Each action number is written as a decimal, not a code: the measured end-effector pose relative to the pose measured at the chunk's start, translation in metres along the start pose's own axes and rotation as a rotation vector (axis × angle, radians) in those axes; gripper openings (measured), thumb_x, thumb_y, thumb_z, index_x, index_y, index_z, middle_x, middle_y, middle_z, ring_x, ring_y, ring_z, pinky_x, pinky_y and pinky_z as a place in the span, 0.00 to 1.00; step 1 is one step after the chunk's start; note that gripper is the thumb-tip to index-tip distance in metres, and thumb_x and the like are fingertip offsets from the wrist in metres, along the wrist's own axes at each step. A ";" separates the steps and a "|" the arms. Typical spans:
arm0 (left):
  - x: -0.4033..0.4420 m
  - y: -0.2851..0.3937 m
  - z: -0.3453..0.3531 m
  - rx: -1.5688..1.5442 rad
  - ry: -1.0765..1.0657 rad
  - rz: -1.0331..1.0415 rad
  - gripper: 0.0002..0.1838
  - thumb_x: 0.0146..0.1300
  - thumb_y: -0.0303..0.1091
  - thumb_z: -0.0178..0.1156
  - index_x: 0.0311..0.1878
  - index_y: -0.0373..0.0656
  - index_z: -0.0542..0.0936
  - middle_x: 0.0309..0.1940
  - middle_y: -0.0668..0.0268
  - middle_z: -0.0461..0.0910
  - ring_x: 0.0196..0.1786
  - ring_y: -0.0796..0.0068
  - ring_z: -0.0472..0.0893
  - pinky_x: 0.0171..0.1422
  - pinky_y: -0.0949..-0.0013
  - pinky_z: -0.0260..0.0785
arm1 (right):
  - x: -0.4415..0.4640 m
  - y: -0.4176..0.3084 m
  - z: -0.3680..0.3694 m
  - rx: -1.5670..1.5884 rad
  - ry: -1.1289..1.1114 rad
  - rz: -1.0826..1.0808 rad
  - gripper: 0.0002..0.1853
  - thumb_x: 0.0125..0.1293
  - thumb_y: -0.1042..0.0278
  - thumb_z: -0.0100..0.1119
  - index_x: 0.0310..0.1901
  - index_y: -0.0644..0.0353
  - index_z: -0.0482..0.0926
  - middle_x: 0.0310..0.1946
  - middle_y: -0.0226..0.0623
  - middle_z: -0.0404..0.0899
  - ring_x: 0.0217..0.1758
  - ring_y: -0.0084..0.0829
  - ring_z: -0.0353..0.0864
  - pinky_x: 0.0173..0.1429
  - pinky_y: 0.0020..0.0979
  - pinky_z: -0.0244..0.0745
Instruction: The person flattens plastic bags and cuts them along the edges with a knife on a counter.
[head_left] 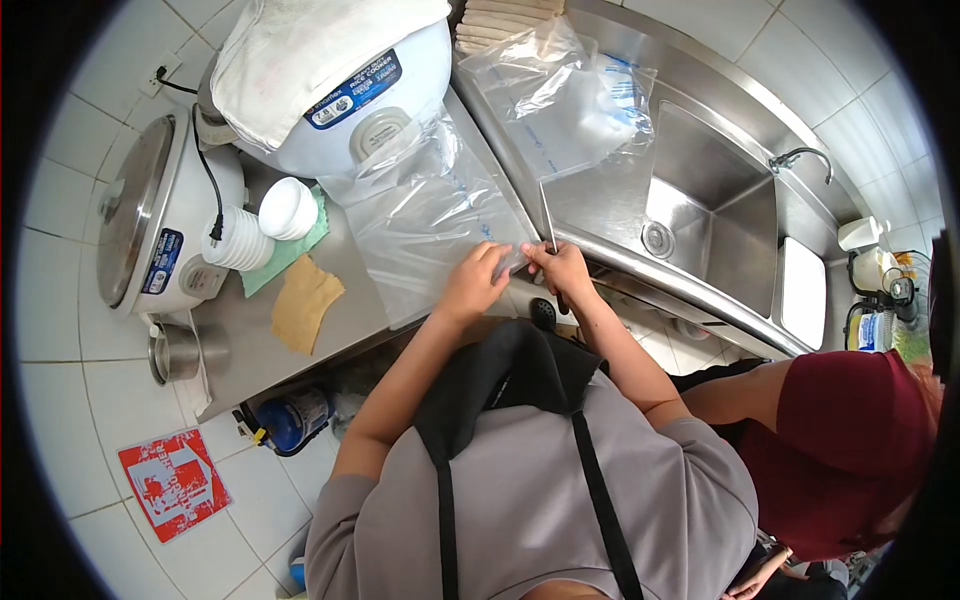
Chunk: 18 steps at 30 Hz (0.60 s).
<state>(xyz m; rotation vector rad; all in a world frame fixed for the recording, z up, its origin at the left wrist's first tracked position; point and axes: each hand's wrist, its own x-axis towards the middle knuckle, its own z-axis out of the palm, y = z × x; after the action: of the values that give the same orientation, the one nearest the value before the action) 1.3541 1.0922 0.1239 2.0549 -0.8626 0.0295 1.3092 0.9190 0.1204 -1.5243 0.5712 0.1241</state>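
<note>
A clear plastic bag (415, 235) lies spread over the steel counter, its near corner by my hands. My left hand (478, 280) is closed at the bag's near edge, thumb and fingers pinching the plastic. Just to its right, my right hand (562, 272) wraps round a knife (547, 215). The blade points away from me, and the dark handle shows below the fist. My right fingertips meet the bag's corner; whether they also grip it I cannot tell.
A large rice cooker (420, 85) under a white cloth stands behind the bag, another cooker (215, 180) at left. White bowls (240, 238) and a tan cloth (305, 303) lie nearby. At right are a sink (690, 200) and more plastic bags (560, 105). A person in maroon (850, 440) stands close.
</note>
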 end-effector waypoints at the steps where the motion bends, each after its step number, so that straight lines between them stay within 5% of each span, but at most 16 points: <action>1: 0.000 0.000 -0.001 0.024 0.013 0.043 0.11 0.58 0.32 0.61 0.43 0.41 0.78 0.39 0.61 0.77 0.41 0.56 0.78 0.43 0.59 0.71 | 0.000 0.000 0.000 -0.003 0.003 -0.009 0.18 0.62 0.55 0.63 0.25 0.61 0.76 0.16 0.30 0.74 0.08 0.16 0.59 0.12 0.23 0.50; 4: 0.001 -0.003 -0.003 0.015 -0.070 -0.040 0.09 0.58 0.32 0.60 0.41 0.41 0.79 0.37 0.61 0.77 0.39 0.56 0.78 0.41 0.59 0.70 | -0.004 -0.004 -0.009 -0.294 0.011 -0.080 0.21 0.61 0.50 0.62 0.33 0.66 0.77 0.20 0.38 0.78 0.19 0.30 0.75 0.25 0.31 0.69; 7: 0.005 -0.005 -0.002 0.027 -0.021 0.036 0.07 0.58 0.30 0.62 0.38 0.38 0.80 0.32 0.60 0.79 0.31 0.60 0.79 0.35 0.64 0.71 | -0.029 -0.004 -0.013 -0.389 0.117 -0.460 0.21 0.65 0.51 0.56 0.43 0.66 0.74 0.31 0.49 0.80 0.37 0.47 0.81 0.42 0.39 0.72; 8: 0.005 -0.005 -0.001 0.032 -0.011 0.036 0.07 0.58 0.30 0.62 0.37 0.38 0.80 0.31 0.60 0.79 0.30 0.60 0.79 0.35 0.65 0.71 | -0.044 -0.012 -0.021 -0.467 0.056 -0.384 0.18 0.65 0.57 0.55 0.49 0.63 0.71 0.41 0.56 0.78 0.47 0.56 0.76 0.48 0.43 0.71; 18: 0.007 0.003 -0.003 0.029 -0.011 0.057 0.07 0.58 0.32 0.62 0.36 0.38 0.81 0.29 0.59 0.80 0.27 0.62 0.78 0.32 0.66 0.70 | -0.090 -0.002 -0.023 -0.846 -0.024 -0.241 0.21 0.57 0.66 0.62 0.49 0.64 0.69 0.36 0.57 0.80 0.43 0.56 0.78 0.47 0.48 0.73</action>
<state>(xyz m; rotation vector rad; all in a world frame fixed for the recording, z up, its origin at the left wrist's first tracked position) 1.3583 1.0896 0.1299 2.0588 -0.9329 0.0624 1.2261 0.9211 0.1614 -2.3949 0.3124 0.2143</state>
